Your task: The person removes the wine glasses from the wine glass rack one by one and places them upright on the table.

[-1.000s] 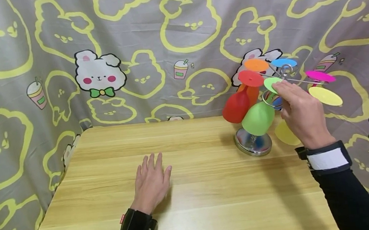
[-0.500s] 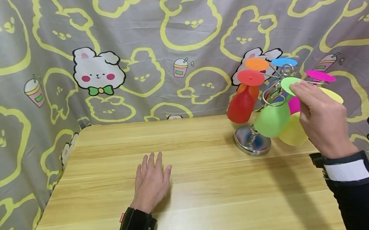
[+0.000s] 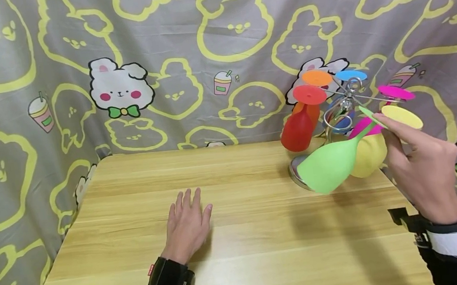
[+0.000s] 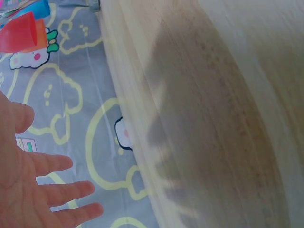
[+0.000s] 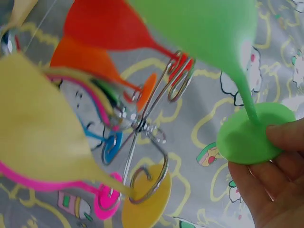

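A green plastic wine glass (image 3: 330, 166) hangs tilted, bowl down and to the left, in front of a metal glass rack (image 3: 346, 101). My right hand (image 3: 423, 167) pinches it by its round foot; in the right wrist view the thumb lies on the green foot (image 5: 249, 137) with fingers beneath. Red (image 3: 296, 130), orange (image 3: 317, 78), blue (image 3: 351, 75), pink (image 3: 396, 92) and yellow (image 3: 367, 157) wine glasses hang upside down from the rack's looped arms. My left hand (image 3: 186, 227) is held over the table with straight, spread fingers and holds nothing.
The rack's round chrome base (image 3: 297, 174) stands on the wooden table (image 3: 245, 253) near its back right, partly hidden by the green glass. A grey curtain (image 3: 178, 35) with yellow rabbit outlines hangs behind and along both sides.
My right hand has drawn the green wine glass out of its rack loop, to the right and toward me, and the glass has tipped. The left hand has stayed in place.
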Motion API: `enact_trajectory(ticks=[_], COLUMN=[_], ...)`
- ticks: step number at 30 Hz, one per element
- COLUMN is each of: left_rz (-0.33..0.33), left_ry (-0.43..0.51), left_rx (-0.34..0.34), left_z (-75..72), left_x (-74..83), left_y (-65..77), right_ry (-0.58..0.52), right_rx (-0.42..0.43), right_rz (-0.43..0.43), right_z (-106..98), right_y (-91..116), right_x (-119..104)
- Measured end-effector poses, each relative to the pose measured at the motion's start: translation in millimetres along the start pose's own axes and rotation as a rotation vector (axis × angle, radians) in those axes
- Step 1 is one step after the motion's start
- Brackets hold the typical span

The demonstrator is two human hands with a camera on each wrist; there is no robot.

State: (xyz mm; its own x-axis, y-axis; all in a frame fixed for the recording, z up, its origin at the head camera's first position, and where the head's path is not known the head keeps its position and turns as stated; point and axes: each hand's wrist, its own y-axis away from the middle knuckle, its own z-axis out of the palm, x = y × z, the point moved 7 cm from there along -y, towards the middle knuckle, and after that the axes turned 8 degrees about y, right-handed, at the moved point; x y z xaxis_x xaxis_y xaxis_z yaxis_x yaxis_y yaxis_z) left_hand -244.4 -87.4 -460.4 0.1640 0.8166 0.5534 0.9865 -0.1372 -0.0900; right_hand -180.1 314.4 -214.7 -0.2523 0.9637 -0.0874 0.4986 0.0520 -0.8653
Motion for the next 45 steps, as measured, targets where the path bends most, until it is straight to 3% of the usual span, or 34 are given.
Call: enact_trajectory(ticks=[9, 12, 16, 20, 25, 30, 38, 45], left_rz=[0.013, 0.020, 0.032, 0.044, 0.056, 0.078, 0.118, 0.057], left_ry=[0.004, 0.005, 0.008, 0.011, 0.026, 0.050, 0.205, 0.473], left_rx=[0.023, 0.038, 0.055, 0.064, 0.073, 0.095, 0.128, 0.037], left_z=[-3.2, -5.1, -6.5, -6.2, -6.4, -8.0, -8.4, 1.4], left_x=[2.9, 3.5, 4.4, 4.7, 5.2, 7.1, 15.0, 23.1], left_y=[3.3, 4.6, 5.7, 6.2, 7.3, 9.1, 12.7, 14.7], right_ry=[-0.190, -0.264, -0.393, -0.600, -0.858, -0.902, -1.004, -1.001], right_rx=[-0.086, -0.180, -0.370, -0.529, -0.636, -0.750, -0.811, -0.869], right_rz=[0.296, 0.390, 0.487, 0.582, 0.755, 0.888, 1.032, 1.062], right_z=[12.1, 26.5, 52.8, 81.7, 114.9, 142.8, 173.1, 186.6], right_y=[21.2, 31.5, 50.6, 76.0, 110.7, 143.8, 181.9, 200.9], right_x=[17.2, 21.8, 21.7, 15.9, 8.5, 0.6, -21.8, -48.7])
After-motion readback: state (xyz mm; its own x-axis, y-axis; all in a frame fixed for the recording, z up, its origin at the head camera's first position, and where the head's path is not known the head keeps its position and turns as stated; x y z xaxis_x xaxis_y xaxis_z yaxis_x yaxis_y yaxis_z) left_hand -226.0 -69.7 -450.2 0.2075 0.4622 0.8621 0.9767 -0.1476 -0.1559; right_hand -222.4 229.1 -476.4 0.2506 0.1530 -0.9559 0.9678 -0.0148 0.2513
